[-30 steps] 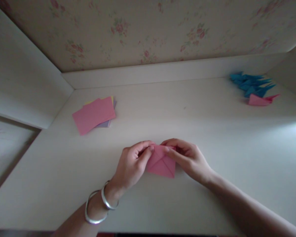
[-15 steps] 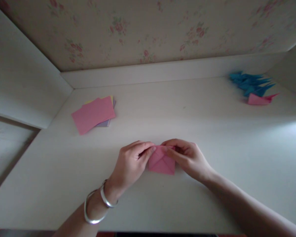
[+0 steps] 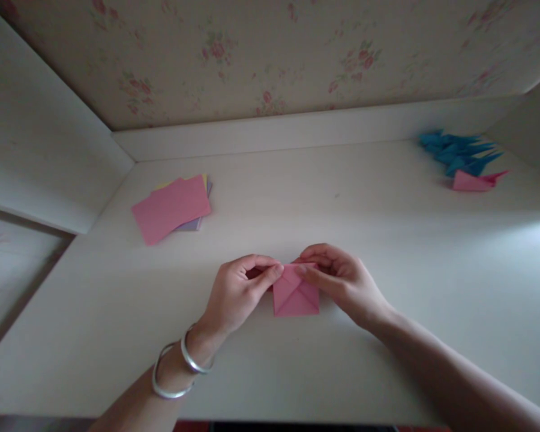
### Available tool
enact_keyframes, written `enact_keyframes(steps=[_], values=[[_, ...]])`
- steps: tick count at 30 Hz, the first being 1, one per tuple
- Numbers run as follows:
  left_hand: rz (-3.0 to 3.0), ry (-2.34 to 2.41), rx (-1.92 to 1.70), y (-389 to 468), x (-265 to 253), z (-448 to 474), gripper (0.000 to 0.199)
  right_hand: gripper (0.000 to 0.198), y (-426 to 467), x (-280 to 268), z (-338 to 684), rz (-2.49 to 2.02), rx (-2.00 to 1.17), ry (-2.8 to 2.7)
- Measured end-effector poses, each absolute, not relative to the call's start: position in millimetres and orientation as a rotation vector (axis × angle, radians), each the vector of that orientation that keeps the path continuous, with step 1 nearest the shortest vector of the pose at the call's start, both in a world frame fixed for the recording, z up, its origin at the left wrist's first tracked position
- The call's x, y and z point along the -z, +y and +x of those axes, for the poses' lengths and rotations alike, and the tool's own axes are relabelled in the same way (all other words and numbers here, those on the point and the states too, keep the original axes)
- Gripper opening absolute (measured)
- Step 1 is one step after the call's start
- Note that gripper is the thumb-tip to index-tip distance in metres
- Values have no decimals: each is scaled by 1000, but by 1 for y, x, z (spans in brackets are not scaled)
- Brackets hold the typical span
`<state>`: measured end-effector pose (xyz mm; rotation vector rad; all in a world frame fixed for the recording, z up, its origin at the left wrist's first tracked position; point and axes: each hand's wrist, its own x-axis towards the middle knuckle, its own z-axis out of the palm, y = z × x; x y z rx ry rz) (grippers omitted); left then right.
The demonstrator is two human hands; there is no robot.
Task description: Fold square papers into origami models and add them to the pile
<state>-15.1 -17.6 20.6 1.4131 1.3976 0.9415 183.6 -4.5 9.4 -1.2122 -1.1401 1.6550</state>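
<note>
A small folded square of pink origami paper (image 3: 296, 299) is held near the middle of the white tabletop, with diagonal creases across its face. My left hand (image 3: 240, 291) pinches its upper left corner between thumb and forefinger. At the upper right, my right hand (image 3: 344, 285) grips the same paper, thumb in front and fingers curled behind the top edge. Those fingertips behind the paper are partly hidden. Two silver bangles (image 3: 193, 357) circle my left wrist.
Pink sheets (image 3: 171, 210) lie over yellow and purple ones at the left. Several blue folded paper figures (image 3: 461, 150) and a pink one (image 3: 472, 181) sit at the far right. A white ledge (image 3: 270, 133) and a flowered wall bound the back; a white panel (image 3: 36, 120) stands left.
The pink paper has turned slightly, so its lower edge is now level. My right hand's fingers have lifted a little behind the top edge. Both hands still hold the paper.
</note>
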Motion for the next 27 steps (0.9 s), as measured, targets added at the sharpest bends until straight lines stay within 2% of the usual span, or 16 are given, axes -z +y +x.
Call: enact_keyframes(steps=[7,21,27], values=[[1634,1401,-941,-20,-26,-13,16,28,-2,-12,183,-1190,-1687,-1047],[1521,1438,-1035,-22,-21,-12,15,20,-3,-8,183,-1118,-1685,-947],[1517,1449,-1006,-23,-21,-12,17,22,-3,-8,181,-1164,-1679,-914]])
